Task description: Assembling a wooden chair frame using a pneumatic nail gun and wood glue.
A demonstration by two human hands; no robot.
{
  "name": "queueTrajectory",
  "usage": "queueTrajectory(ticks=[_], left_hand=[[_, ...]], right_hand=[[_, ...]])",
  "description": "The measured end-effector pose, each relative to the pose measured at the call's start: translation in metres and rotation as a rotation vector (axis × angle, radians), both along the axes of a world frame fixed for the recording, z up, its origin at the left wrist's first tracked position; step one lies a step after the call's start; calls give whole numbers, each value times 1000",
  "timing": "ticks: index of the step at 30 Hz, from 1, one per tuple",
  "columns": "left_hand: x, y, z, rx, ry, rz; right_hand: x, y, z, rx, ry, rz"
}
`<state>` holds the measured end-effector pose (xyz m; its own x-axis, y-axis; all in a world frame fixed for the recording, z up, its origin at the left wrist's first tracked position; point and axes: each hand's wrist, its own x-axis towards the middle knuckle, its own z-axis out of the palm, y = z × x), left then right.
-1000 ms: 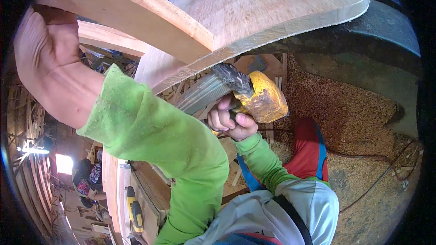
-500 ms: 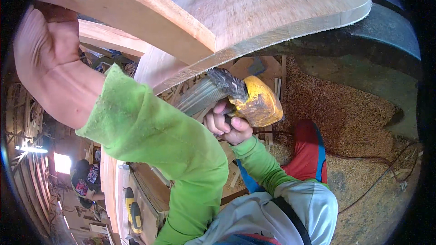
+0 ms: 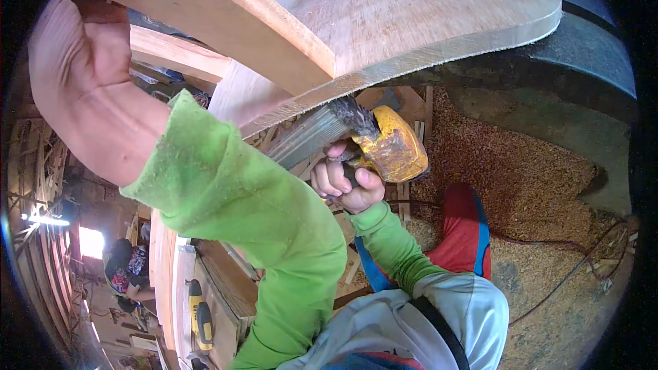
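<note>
My left hand (image 3: 79, 51) is raised at the upper left, closed around the outer end of a curved wooden piece (image 3: 226, 17); its fingers are mostly hidden behind the wood. The inner end of that piece meets a thick, pale board (image 3: 418, 7) with a rounded end. Below the board's edge, my right hand (image 3: 348, 185) wraps round the dark handle of a nail gun (image 3: 397, 147). The tool has a scuffed yellow head, a black nose and a silver ribbed magazine. Its nose sits against or just under the board's lower edge; I cannot tell which.
Another yellow and black power tool (image 3: 200, 315) lies at the lower left beside pale wood strips (image 3: 164, 281). A co-worker (image 3: 127, 270) bends down farther off. Sawdust (image 3: 507, 157) covers the floor, where a hose (image 3: 541, 238) runs. A dark curved surface (image 3: 582, 48) lies under the board.
The curved piece and my left hand appear slightly farther right. The nail gun and my right hand have shifted a little up and right. Both grips look the same.
</note>
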<state>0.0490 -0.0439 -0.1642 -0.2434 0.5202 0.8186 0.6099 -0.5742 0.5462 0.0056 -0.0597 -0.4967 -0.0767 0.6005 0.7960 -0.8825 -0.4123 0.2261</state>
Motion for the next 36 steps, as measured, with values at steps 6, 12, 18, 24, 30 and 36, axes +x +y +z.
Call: queueTrajectory(ticks=[6, 12, 18, 24, 30, 36], left_hand=[[-33, 0, 30, 17, 9, -21], [-29, 0, 26, 16, 19, -52], [-20, 3, 17, 22, 23, -76], [-15, 1, 10, 30, 24, -103], [-23, 0, 19, 34, 31, -107], [-16, 5, 6, 27, 22, -133]], right_hand=[[-1, 2, 1, -25, -52, -38], [2, 0, 0, -20, -74, -37], [3, -1, 0, -46, -56, -28], [3, -1, -2, -35, -65, -12], [4, 1, -3, -29, -17, 26], [5, 9, -2, -29, -25, -22]])
